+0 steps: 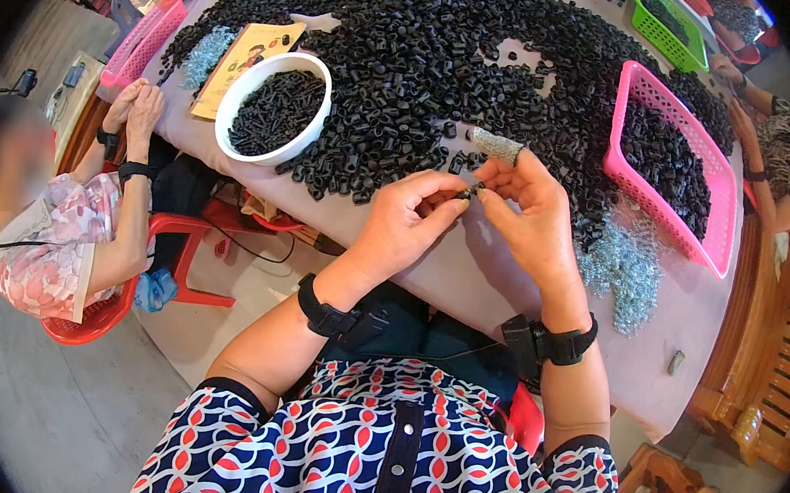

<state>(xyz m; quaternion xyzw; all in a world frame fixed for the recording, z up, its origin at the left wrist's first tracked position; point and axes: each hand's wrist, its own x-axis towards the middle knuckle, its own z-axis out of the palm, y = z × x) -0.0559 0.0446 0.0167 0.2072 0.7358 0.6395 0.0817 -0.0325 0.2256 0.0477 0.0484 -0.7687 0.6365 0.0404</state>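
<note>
My left hand (405,217) and my right hand (533,214) meet over the table's near edge. Thumb and fingers of both are pinched on a small black plastic piece (467,194), mostly hidden by the fingertips. A greyish sleeve (497,146) wraps one finger of my right hand. Just beyond lies a wide heap of small black plastic caps (412,68). Left of my hands stands a round white bowl (318,130) full of short, dark rod-like pieces. A pile of small, shiny clear or silvery pieces (623,268) lies right of my right hand.
A pink basket (716,249) with black pieces stands at the right, a green basket (684,56) farther back. Beyond the bowl lies a yellow booklet (242,59). A person (63,234) sits at left on a red chair (186,260); another (788,161) is at right.
</note>
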